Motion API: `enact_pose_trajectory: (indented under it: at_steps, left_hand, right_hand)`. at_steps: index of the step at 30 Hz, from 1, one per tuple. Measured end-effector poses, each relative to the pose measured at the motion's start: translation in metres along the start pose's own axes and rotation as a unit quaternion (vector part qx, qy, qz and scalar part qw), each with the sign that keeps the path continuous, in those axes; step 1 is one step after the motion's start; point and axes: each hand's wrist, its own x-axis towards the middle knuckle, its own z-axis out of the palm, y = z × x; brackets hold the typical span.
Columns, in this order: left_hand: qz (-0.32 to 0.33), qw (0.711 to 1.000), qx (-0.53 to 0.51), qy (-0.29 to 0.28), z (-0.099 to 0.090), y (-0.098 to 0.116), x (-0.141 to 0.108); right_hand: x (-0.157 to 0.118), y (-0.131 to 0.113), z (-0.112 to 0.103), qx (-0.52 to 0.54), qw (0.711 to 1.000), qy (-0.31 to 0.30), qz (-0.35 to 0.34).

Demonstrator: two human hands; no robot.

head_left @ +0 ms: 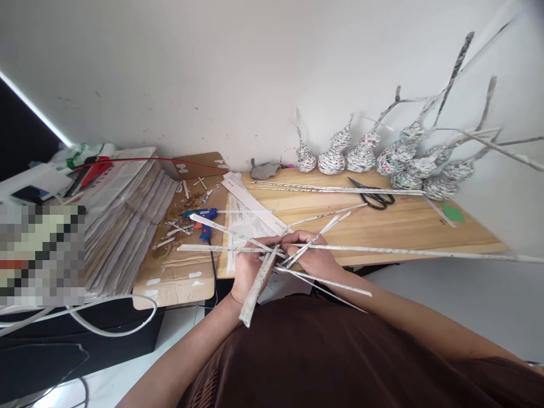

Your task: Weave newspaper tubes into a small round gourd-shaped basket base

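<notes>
Both my hands meet in front of my body, at the near edge of the wooden board, around a bundle of rolled newspaper sticks [259,289] that fan out from a crossing point. My left hand [249,269] is closed on the left side of the bundle; a thick stick points toward me over it. My right hand [314,252] is closed on the other side, its fingers bent at the crossing. One long stick [382,250] runs far right from there. The fingertips are partly hidden behind the sticks.
Woven newspaper gourd shapes [331,156] line the wall. Black scissors [376,198] and loose paper sticks [323,187] lie on the wooden board [425,226]. Leftward are paper strips [250,204], a blue glue gun [206,224] with a cord, scraps on cardboard [170,277] and stacked newspapers [123,226].
</notes>
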Motion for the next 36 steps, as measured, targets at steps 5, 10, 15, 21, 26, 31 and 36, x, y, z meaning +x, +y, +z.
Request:
enact_pose_trajectory:
  at_steps: [5, 10, 15, 21, 26, 31, 36]
  left_hand:
    - [0.012, 1.0, -0.022, 0.006, -0.002, 0.004, 0.002]
    - [0.049, 0.999, 0.009, 0.02, 0.002, -0.006, 0.003]
    - [0.098, 0.994, 0.028, 0.033, 0.004, -0.015, 0.004]
    - [0.078, 0.995, 0.065, 0.002, -0.004, -0.012, 0.008]
    - [0.074, 0.989, 0.117, -0.054, -0.014, 0.0, 0.015]
    - [0.09, 0.98, 0.172, -0.046, -0.014, 0.007, 0.018]
    - [0.087, 0.982, 0.163, -0.027, -0.013, 0.008, 0.017]
  right_hand:
    - [0.003, 0.003, 0.001, 0.047, 0.999, 0.015, 0.002]
    - [0.005, 0.002, 0.002, 0.075, 0.996, 0.037, 0.034]
    - [0.006, 0.001, 0.006, 0.107, 0.988, 0.066, 0.095]
    - [0.007, 0.003, 0.007, 0.151, 0.982, 0.055, 0.098]
    - [0.007, 0.003, 0.004, 0.118, 0.991, 0.038, 0.05]
    - [0.01, 0.002, -0.006, -0.007, 1.0, -0.013, -0.01]
    - [-0.001, -0.002, -0.016, -0.129, 0.991, 0.0, -0.021]
